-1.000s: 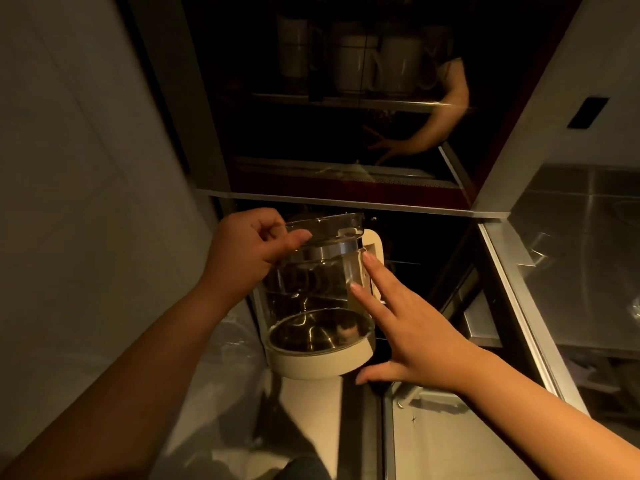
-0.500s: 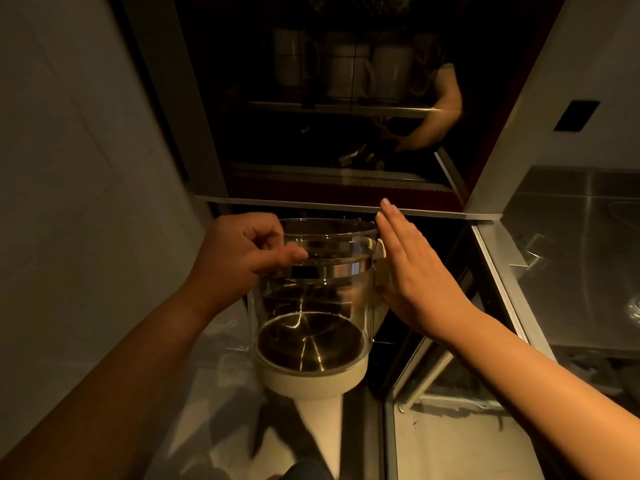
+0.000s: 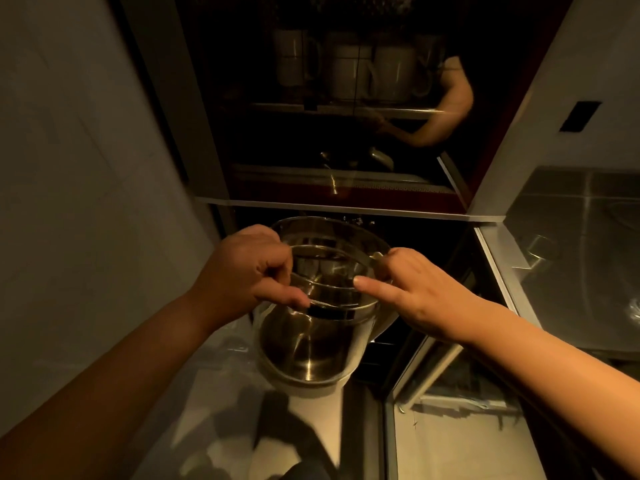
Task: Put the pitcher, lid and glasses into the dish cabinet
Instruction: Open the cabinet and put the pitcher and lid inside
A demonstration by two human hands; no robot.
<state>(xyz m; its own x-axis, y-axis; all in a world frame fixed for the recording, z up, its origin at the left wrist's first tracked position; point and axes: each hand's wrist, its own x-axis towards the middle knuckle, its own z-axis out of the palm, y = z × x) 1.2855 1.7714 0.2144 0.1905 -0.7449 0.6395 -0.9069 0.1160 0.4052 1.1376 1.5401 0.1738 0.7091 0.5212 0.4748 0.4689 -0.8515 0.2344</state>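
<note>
Between the hands the glass pitcher (image 3: 311,327) hangs before the open cabinet (image 3: 346,209). Left hand (image 3: 242,271) pinches its rim; right hand (image 3: 412,289) grips the far side. Probably weighty, slick, breakable: support its base.

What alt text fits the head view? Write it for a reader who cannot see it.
Two hands hold a clear glass pitcher with a cream base by its rim in front of a dark dish cabinet: the left hand pinches the rim, the right hand grips the handle side. White mugs show dimly on a shelf behind the cabinet's glass.
</note>
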